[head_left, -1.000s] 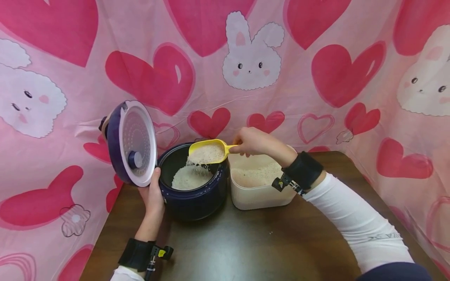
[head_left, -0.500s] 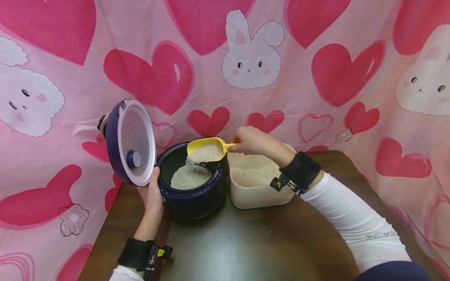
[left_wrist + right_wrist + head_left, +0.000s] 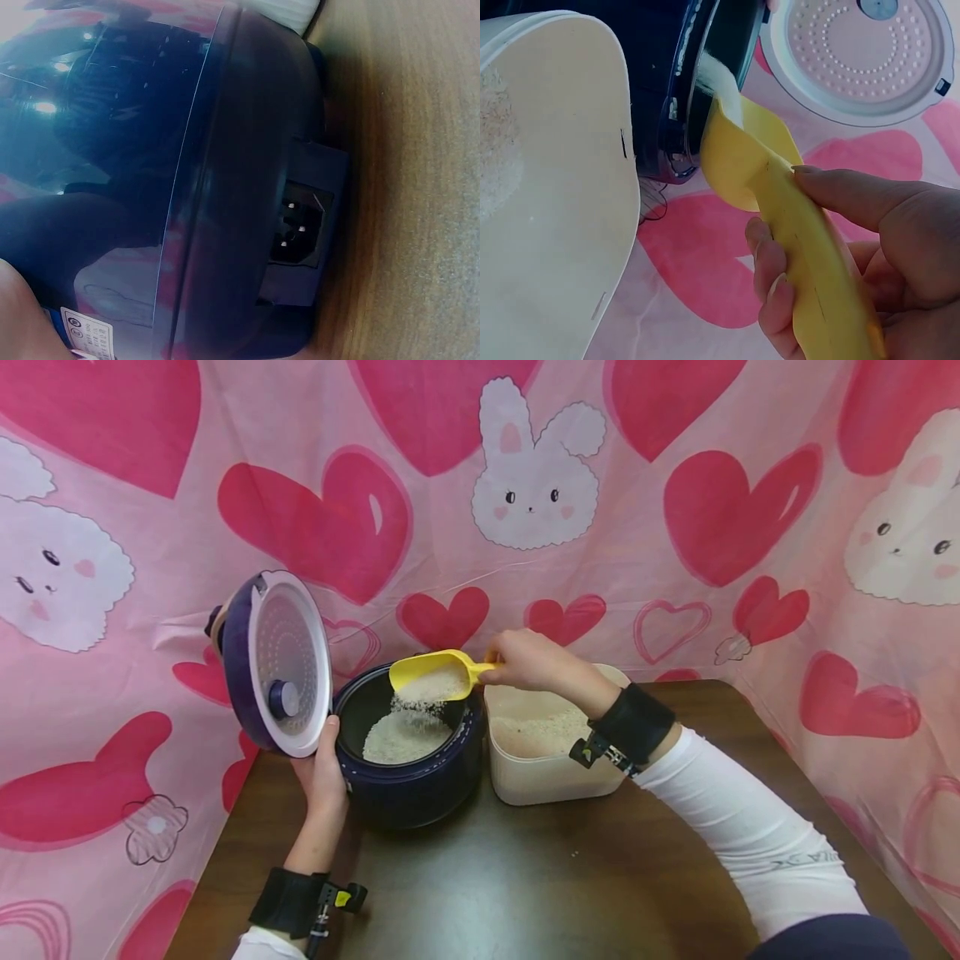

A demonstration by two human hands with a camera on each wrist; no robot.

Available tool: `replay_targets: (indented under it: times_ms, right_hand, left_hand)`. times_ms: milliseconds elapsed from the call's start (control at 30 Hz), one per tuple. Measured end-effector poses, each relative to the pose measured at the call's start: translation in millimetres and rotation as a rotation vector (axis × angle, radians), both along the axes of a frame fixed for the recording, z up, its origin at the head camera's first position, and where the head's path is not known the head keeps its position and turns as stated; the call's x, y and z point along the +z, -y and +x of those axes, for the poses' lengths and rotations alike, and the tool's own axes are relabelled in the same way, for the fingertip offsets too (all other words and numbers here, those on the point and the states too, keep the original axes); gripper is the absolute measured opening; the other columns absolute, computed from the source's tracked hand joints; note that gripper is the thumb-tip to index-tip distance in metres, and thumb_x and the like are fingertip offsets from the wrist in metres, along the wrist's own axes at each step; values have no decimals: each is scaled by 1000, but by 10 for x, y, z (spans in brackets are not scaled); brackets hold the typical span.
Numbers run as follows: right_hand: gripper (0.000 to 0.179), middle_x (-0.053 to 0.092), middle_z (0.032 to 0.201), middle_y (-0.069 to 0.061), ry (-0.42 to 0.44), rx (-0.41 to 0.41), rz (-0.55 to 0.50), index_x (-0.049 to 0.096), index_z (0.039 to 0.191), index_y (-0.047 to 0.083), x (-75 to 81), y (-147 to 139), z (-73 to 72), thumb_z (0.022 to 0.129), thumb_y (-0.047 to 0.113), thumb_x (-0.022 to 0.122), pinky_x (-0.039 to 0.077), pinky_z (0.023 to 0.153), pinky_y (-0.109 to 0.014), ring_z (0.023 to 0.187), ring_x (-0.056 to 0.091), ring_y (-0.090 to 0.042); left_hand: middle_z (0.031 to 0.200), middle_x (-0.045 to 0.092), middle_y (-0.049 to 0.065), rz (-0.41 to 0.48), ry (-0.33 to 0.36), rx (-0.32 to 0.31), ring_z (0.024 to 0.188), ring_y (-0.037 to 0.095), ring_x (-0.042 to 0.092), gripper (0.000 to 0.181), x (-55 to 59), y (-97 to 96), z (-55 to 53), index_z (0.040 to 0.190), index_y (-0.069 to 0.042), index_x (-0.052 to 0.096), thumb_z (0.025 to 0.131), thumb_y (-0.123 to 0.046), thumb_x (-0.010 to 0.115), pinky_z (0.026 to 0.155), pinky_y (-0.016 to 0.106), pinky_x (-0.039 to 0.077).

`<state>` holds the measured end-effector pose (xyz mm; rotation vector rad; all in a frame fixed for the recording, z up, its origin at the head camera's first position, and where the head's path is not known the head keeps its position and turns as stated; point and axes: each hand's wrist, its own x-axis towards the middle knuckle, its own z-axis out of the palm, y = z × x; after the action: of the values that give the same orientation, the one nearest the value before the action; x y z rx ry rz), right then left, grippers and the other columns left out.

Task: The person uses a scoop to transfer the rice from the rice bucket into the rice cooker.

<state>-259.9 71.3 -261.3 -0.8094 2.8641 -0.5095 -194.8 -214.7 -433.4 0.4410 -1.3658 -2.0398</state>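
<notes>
Head view, supported by both wrist views: rice (image 3: 441,683) falling from a yellow scoop (image 3: 411,668) into a rice cooker (image 3: 408,800), which serves as the landmark. The right hand (image 3: 534,662) grasps the scoop's handle, thumb on one side and fingers curled round the other; the scoop's bowl lies tilted above the cooker's mouth. At the cooker's left side, the left hand (image 3: 322,777) has its thumb against the edge of the raised lid (image 3: 291,639); its other fingers are hidden, so whether it grips cannot be told.

For good technique, the scoop's lip is best kept well inside the cooker's rim and its tilt increased gradually, so that the stream lands on the mound; a sharp turn of the wrist would probably scatter grains outside the cooker.

Appearance: the scoop is bright yellow, its rounded trough partly filled with pale grains. Inside the cooker, the heap stands white against a dark inner pot (image 3: 358,714). The cooker's body is glossy dark blue, with a three-pin socket (image 3: 300,225) low on its outer wall. Just right of it, a cream container (image 3: 555,783) holds more rice.
</notes>
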Motion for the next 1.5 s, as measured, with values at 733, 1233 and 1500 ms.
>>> replay_targets:
  times_ms: [733,1233,1500]
  right_hand:
    - [28,71,98,-10,-60,-15,-37,71,109,5,-90,-17,36,92,25,81,59,77,-35,83,60,-26]
    - [30,69,98,-10,-52,6,-62,68,106,7,-113,-16,72,87,22,87,58,79,-37,87,59,-27]
    - [28,67,94,-7,-55,12,-90,66,102,10,-176,-53,41,86,20,87,54,76,-37,86,58,-26]
  left_hand:
    - [135,61,-1,-7,-5,-3,122,14,57,49,10,-13,-15,141,-13,55,96,-17,73,108,20,45]
    - [144,56,-1,-17,28,-14,129,13,52,56,14,9,30,148,-15,49,97,-19,72,113,19,39]
    - [137,61,-1,-11,7,-5,123,13,57,50,6,6,6,143,-14,54,96,-17,73,109,19,44]
